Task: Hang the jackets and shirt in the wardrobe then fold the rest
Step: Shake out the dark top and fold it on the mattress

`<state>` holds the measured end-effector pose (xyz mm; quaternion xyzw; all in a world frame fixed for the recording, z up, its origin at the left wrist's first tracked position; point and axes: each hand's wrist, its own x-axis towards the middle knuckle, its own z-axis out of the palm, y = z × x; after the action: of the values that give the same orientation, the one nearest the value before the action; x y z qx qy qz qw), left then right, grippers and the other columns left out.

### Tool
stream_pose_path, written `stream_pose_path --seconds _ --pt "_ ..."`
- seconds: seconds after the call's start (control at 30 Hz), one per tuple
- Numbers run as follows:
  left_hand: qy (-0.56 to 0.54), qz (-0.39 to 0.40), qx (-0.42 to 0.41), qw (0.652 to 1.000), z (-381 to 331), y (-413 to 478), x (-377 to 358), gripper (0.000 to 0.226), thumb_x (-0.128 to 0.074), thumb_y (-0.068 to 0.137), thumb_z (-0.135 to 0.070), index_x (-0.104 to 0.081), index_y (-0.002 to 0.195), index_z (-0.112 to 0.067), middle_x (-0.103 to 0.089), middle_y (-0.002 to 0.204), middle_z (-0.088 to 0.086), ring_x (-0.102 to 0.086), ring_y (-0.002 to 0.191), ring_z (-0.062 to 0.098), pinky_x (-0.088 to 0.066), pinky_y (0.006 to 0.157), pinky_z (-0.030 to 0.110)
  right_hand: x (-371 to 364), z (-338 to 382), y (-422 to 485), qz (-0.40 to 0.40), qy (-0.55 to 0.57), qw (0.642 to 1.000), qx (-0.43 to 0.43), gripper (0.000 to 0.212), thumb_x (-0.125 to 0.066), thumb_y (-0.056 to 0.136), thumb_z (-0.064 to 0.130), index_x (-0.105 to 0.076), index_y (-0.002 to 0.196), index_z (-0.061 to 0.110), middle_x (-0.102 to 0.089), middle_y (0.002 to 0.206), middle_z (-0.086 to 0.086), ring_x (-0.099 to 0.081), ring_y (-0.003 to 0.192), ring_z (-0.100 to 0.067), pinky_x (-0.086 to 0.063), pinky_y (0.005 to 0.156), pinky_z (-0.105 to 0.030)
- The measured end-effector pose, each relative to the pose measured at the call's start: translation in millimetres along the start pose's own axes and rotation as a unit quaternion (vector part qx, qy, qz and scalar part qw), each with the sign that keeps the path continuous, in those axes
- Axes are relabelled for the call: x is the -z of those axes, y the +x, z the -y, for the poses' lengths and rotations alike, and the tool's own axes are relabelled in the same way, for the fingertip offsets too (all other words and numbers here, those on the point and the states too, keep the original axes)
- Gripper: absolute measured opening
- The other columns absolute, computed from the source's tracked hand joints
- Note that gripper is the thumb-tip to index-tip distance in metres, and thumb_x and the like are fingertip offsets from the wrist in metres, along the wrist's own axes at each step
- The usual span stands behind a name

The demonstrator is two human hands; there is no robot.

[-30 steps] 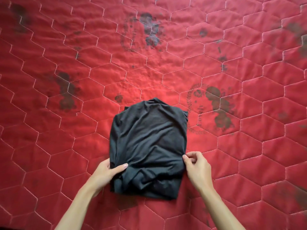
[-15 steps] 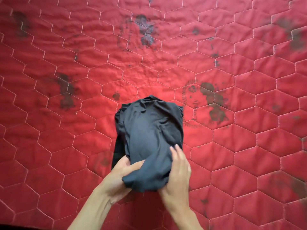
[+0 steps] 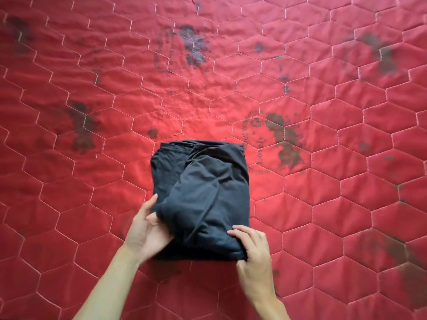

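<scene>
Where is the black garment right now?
In the head view, the folded black garment lies on the red quilted bedspread below centre, with the left hand holding its lower left edge and the right hand gripping its lower right corner.

Your black folded garment point(image 3: 203, 192) lies rumpled on the red hexagon-quilted bed cover point(image 3: 92, 204), which bears dark blotches point(image 3: 285, 144). Your left hand point(image 3: 147, 229) grips its near left corner from beneath, and your right hand point(image 3: 251, 248) pinches the near right corner.
</scene>
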<state>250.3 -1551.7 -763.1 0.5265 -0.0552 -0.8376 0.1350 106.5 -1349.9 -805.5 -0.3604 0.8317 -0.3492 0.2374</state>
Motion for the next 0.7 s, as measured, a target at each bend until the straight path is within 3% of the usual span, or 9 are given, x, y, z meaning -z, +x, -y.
stream_pose_path --seconds 0.1,0.2,0.23,0.3,0.33,0.4,0.47,0.57,0.7 --pt "0.006 -0.02 -0.049 0.999 -0.2 17.0 -17.9 0.03 -0.064 0.084 -0.031 -0.082 0.094 -0.01 -0.075 0.112 0.011 -0.073 0.1 0.025 -0.06 0.087 0.039 -4.5 -4.2 -4.0 0.015 -0.021 1.0 -0.008 0.076 -0.045 0.05 -0.009 -0.069 0.11 0.029 -0.059 0.114 0.022 -0.051 0.108 -0.007 -0.04 0.097 -0.023" --pt "0.072 0.0 -0.081 0.994 -2.3 22.0 -38.0 0.02 -0.068 0.075 -0.021 -0.081 0.084 -0.008 -0.077 0.093 0.009 -0.074 0.085 0.021 -0.058 0.083 0.031 -5.7 -5.8 -3.0 0.036 -0.037 0.998 -0.022 0.075 -0.046 0.051 -0.008 -0.065 0.111 0.035 -0.058 0.111 0.022 -0.049 0.103 -0.006 -0.039 0.092 -0.025" --pt "0.093 0.014 -0.088 0.992 -5.0 20.6 -43.0 0.031 -0.076 0.067 -0.023 -0.078 0.092 -0.003 -0.076 0.095 0.011 -0.072 0.086 0.023 -0.057 0.085 0.032 -5.6 -4.7 -1.5 0.038 -0.04 0.998 -0.025 0.075 -0.046 0.051 -0.007 -0.063 0.11 0.036 -0.057 0.11 0.022 -0.048 0.102 -0.006 -0.038 0.09 -0.025" --pt "0.124 0.018 -0.1 0.987 -10.8 23.5 -44.0 0.074 -0.09 0.05 -0.025 -0.067 0.114 0.005 -0.072 0.104 0.019 -0.069 0.095 0.03 -0.055 0.09 0.038 -6.3 -1.5 4.0 0.039 -0.044 0.998 -0.029 0.074 -0.048 0.051 -0.007 -0.061 0.109 0.037 -0.056 0.108 0.022 -0.047 0.099 -0.006 -0.036 0.089 -0.022" --pt "0.138 -0.012 -0.12 0.983 -12.9 26.1 -41.9 0.079 -0.09 0.05 -0.024 -0.064 0.118 0.006 -0.071 0.11 0.022 -0.069 0.098 0.032 -0.055 0.09 0.04 -7.9 0.0 6.6 0.043 -0.047 0.997 -0.032 0.074 -0.05 0.051 -0.008 -0.061 0.109 0.037 -0.055 0.107 0.023 -0.046 0.098 -0.005 -0.035 0.089 -0.021" --pt "0.163 -0.091 -0.184 0.965 -17.8 32.0 -31.7 0.057 -0.084 0.07 -0.021 -0.066 0.118 0.003 -0.072 0.115 0.02 -0.07 0.103 0.03 -0.056 0.091 0.042 -12.0 1.8 7.6 0.057 -0.049 0.996 -0.041 0.077 -0.056 0.052 -0.013 -0.063 0.11 0.037 -0.054 0.108 0.024 -0.046 0.098 -0.004 -0.035 0.089 -0.019" --pt "0.223 -0.167 -0.24 0.93 -20.2 32.8 -16.7 0.027 -0.074 0.089 -0.02 -0.071 0.114 -0.009 -0.076 0.11 0.008 -0.072 0.102 0.021 -0.054 0.094 0.038 -15.8 2.0 6.3 0.074 -0.051 0.995 -0.042 0.08 -0.057 0.053 -0.016 -0.063 0.112 0.038 -0.053 0.11 0.025 -0.045 0.099 -0.002 -0.036 0.09 -0.018" --pt "0.432 -0.223 -0.278 0.828 -19.5 32.6 17.9 0.007 -0.067 0.096 -0.025 -0.07 0.101 -0.028 -0.074 0.094 -0.015 -0.068 0.094 0.003 -0.053 0.092 0.033 -20.7 0.0 3.6 0.09 -0.054 0.994 -0.04 0.078 -0.056 0.056 -0.014 -0.064 0.115 0.037 -0.052 0.114 0.026 -0.044 0.103 -0.001 -0.037 0.092 -0.016" --pt "0.547 -0.259 -0.269 0.749 -14.5 35.5 45.5 0.008 -0.068 0.092 -0.039 -0.07 0.093 -0.031 -0.076 0.083 -0.007 -0.071 0.084 0.024 -0.054 0.081 0.044 -22.4 -7.2 -2.4 0.092 -0.04 0.994 -0.036 0.074 -0.053 0.056 -0.01 -0.066 0.114 0.034 -0.052 0.118 0.025 -0.047 0.109 -0.004 -0.038 0.097 -0.017"
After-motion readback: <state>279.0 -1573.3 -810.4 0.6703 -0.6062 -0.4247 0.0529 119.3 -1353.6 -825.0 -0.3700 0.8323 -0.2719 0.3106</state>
